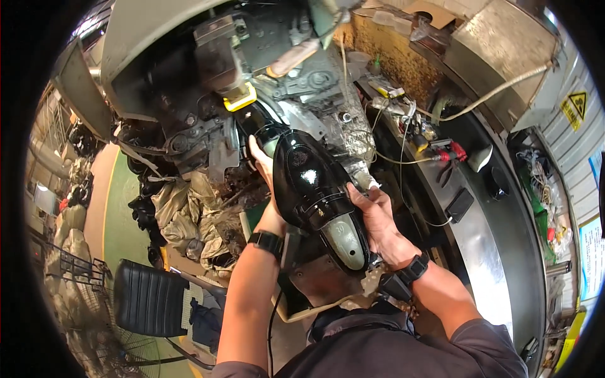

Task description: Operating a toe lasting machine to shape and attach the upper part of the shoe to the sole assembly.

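A glossy black shoe [302, 173] with a grey-green shoe last [345, 241] inside it is held up in front of me, toe pointing away and heel toward me. My left hand [267, 173] is closed at its left side, with some fingers hidden. On the right side, my right hand [378, 217] grips it near the heel, thumb against the upper. Just beyond lies a second glossy black shoe [257, 120], partly covered by the first. It sits below a yellow-edged pad [241, 97] of the machine; whether my left hand also touches it I cannot tell.
A large, dirty metal machine [217, 38] stands ahead. To the right runs a metal bench [482, 252] bearing a phone [460, 205] on a cable, pliers [447, 171] and a red-handled tool [450, 153]. A black chair [151, 299] and crumpled cloth [201, 214] are at left.
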Tool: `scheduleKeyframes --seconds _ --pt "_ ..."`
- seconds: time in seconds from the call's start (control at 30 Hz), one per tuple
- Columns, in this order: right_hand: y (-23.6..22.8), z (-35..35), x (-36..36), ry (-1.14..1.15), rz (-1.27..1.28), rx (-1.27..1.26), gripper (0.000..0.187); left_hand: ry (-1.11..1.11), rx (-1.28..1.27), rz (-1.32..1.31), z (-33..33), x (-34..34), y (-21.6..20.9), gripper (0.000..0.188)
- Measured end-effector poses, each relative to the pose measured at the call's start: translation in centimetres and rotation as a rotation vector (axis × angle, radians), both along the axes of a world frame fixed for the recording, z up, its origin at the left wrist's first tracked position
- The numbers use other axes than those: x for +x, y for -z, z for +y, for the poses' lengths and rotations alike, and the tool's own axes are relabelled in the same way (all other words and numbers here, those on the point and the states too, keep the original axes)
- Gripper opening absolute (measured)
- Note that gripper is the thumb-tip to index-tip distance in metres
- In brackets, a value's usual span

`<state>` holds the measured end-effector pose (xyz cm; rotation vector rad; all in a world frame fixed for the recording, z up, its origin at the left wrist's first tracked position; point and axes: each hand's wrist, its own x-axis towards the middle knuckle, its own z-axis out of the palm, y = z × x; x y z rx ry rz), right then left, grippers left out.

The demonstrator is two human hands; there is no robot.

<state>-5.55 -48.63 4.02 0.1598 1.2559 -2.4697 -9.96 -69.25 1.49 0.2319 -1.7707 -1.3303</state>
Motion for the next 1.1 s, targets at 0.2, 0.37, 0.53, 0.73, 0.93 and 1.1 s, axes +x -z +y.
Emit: scheduleKeyframes --seconds 0.2,0.37,0.53,0.73,0.93,1.1 --pt "0.7 -4.0 -1.7 -0.056 -0.070 0.003 0.031 0.410 0.104 -0.206 -5.4 8.3 4.0 0.052" --pt "0.9 -9.3 -3.3 -0.124 -0.108 -0.102 0.026 0.343 0.819 -0.318 -8.4 12.5 4.0 0.043" --pt "4.3 -13.2 -5.8 0.004 -0.044 -0.064 0.029 0.359 1.138 -0.137 -4.2 8.6 -1.1 0.031" --pt "2.6 -14.9 -6.3 0.009 -0.072 -0.106 0.008 0.327 1.332 -0.236 -5.7 6.1 0.9 0.036" --pt "4.2 -15.2 -8.0 0.012 -0.070 -0.103 0.016 0.317 1.369 -0.276 -6.2 4.6 1.2 0.038" --pt "4.9 -15.4 -8.3 -0.040 -0.060 -0.094 0.009 0.258 1.422 -0.246 -6.0 4.3 1.8 0.037"
